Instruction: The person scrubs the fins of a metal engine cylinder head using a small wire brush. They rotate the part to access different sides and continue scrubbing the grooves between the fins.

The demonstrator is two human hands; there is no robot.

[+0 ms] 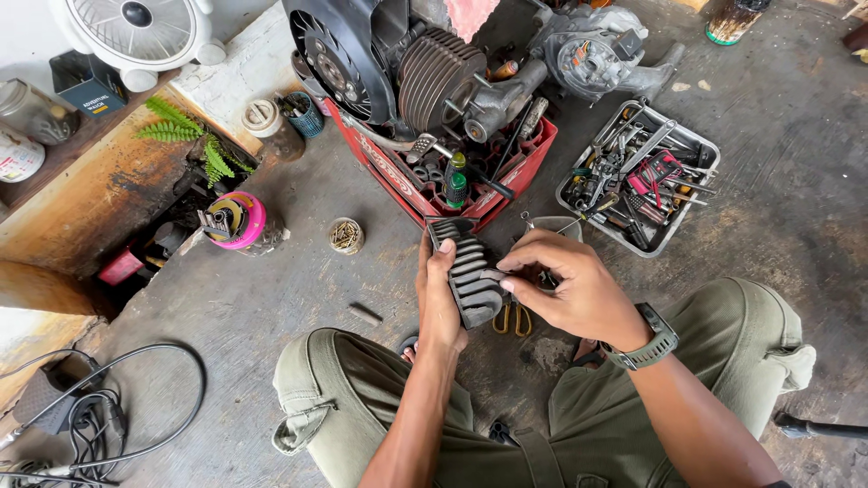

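While my left hand [439,303] grips the black finned cover [470,271] upright above my knees, my right hand [568,285] pinches its edge, over stained concrete floor [271,289] before the red crate [452,176].

Even, bright daylight, soft shadows under the engine [425,72], sharp focus, wide-angle bending at the edges.

I see a stained grey concrete floor [778,117] in even daylight. Well beyond my fingers a red crate [425,194] stands; far to their left, a rusty ledge [81,203] and white fan [136,32].
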